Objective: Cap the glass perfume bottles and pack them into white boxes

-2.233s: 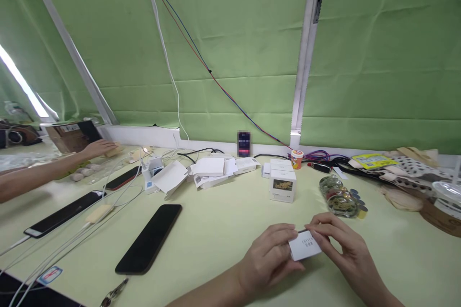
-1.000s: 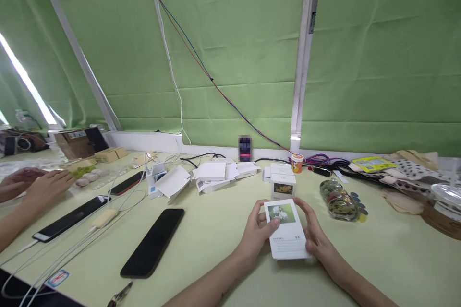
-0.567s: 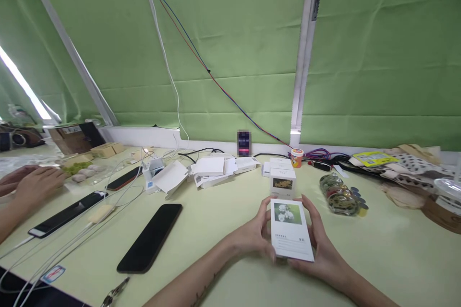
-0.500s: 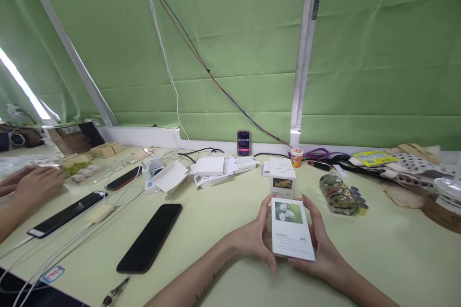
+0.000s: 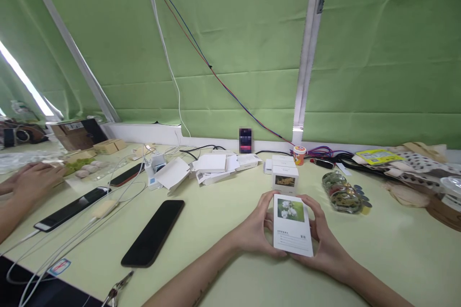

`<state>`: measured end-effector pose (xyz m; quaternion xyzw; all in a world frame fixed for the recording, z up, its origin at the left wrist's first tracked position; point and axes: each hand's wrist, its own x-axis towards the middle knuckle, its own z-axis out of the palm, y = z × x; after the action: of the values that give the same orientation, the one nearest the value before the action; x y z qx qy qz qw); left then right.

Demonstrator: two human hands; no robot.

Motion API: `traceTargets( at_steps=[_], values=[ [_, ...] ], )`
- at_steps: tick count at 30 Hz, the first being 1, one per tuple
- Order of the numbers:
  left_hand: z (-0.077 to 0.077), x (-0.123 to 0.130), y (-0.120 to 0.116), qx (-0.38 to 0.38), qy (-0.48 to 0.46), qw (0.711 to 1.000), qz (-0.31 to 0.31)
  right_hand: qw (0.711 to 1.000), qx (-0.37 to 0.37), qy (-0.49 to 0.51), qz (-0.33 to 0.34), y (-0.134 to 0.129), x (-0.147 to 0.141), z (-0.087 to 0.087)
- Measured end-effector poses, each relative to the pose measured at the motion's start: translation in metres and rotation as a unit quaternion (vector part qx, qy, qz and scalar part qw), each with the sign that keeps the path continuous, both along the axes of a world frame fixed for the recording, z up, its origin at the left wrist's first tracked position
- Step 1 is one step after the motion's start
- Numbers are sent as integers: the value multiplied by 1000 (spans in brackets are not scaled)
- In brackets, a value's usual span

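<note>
Between my hands is a white card (image 5: 293,228) with a photo of white flowers at its top and printed text below. Whether more cards lie under it I cannot tell. My left hand (image 5: 260,230) grips its left side, thumb at the lower edge and fingers up along the side. On the opposite side my right hand (image 5: 320,242) is curled round the card's edge, its thumb at the bottom. Just beyond the fingertips stands a white box (image 5: 285,180) with a dark picture of a yellowish plant, and similar white boxes stand behind it.
Left of my arms lies a black phone (image 5: 153,234), with keys (image 5: 118,288) near it. Opened white cartons (image 5: 212,165) are piled farther back. Clear round containers (image 5: 341,193) and coins are at right. Another person's hands (image 5: 36,177) rest at far left, near charging cables.
My left thumb has come in against the card's lower edge, and the card has turned slightly more upright. The whole view has shifted a little.
</note>
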<state>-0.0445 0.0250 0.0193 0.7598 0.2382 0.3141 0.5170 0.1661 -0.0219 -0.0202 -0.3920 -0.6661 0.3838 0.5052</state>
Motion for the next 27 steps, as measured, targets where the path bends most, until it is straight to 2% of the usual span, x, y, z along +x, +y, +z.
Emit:
traceTargets(
  at_steps=[3, 6, 9, 12, 14, 17, 20, 24, 27],
  values=[
    [-2, -4, 5, -105, 8, 993, -45, 999, 37, -23, 22, -2, -1, 3],
    [-3, -6, 10, -238, -12, 966, -104, 999, 35, -26, 13, -4, -1, 4],
    [-6, -5, 12, -298, -58, 947, -101, 999, 15, -28, 18, -3, 0, 5],
    [-12, -1, 12, -276, -86, 956, -49, 999, -19, -1, 41, -1, 1, 7],
    [-15, 0, 11, -255, -105, 961, -21, 996, -49, 54, 48, 1, 2, 10],
    [-16, 1, 12, -235, -125, 964, 3, 989, -92, 117, 1, 5, 3, 14],
    [-16, -1, 13, -232, -118, 966, 4, 983, -133, 127, -24, 9, 5, 14],
    [-15, -2, 14, -234, -100, 967, -3, 978, -155, 132, 50, 12, 7, 12],
    [-15, -1, 12, -228, -92, 969, -4, 974, -161, 141, 73, 12, 7, 12]
  ],
)
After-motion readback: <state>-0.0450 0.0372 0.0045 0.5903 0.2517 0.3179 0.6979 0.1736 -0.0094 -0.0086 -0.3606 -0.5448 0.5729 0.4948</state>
